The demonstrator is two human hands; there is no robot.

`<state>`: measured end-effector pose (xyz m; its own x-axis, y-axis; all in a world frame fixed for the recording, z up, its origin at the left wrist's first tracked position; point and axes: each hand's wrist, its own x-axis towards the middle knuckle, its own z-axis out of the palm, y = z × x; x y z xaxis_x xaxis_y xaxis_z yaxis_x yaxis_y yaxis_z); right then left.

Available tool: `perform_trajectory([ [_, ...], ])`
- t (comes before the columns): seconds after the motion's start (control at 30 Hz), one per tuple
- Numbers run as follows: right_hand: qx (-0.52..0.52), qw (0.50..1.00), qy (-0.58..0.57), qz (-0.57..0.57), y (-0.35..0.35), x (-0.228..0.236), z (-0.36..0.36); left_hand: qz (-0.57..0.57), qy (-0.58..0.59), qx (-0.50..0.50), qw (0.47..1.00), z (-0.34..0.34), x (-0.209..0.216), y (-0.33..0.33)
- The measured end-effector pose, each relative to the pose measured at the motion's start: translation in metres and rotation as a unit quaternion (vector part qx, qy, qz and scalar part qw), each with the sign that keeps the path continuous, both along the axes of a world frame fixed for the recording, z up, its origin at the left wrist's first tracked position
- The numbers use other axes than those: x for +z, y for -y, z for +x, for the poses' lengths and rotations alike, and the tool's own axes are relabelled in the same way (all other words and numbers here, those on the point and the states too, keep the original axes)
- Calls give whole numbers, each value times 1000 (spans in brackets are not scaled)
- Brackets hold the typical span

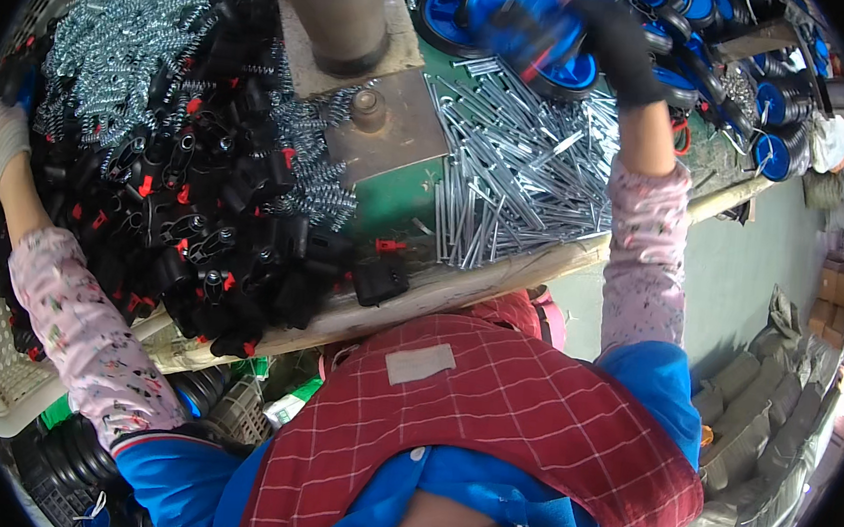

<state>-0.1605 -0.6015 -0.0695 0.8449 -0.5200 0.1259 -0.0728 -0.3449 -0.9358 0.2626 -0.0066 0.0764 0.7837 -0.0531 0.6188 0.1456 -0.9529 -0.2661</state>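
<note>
My right hand, in a dark glove, is at the back of the bench. A blue wheel with black and red parts is at its fingers; both are smeared by motion. My left hand, in a pale glove, reaches to the far left rim. A dark piece with some blue is at its fingers, which are hard to make out. Beside that arm lies a heap of black plastic housings with red tabs. A pile of coil springs rests behind them. Loose metal pins cover the bench below my right hand.
A metal post rises mid-bench near a steel plate with a round stud. Blue wheels are heaped at the back right. A pale plastic crate stands at left. Grey sacks lie on the floor at right.
</note>
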Motion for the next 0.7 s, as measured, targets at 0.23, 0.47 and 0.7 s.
perform_trajectory([
  [0.23,86,982,144,-87,1,11,-25,38,155,-117,980,-196,-69,46],
  [0.47,137,957,-58,-249,-16,-40,-95,-82,-62,-316,943,-280,-91,37],
  [0.7,147,895,-15,-422,-15,-70,-100,-479,-419,-258,727,-190,-67,-12],
])
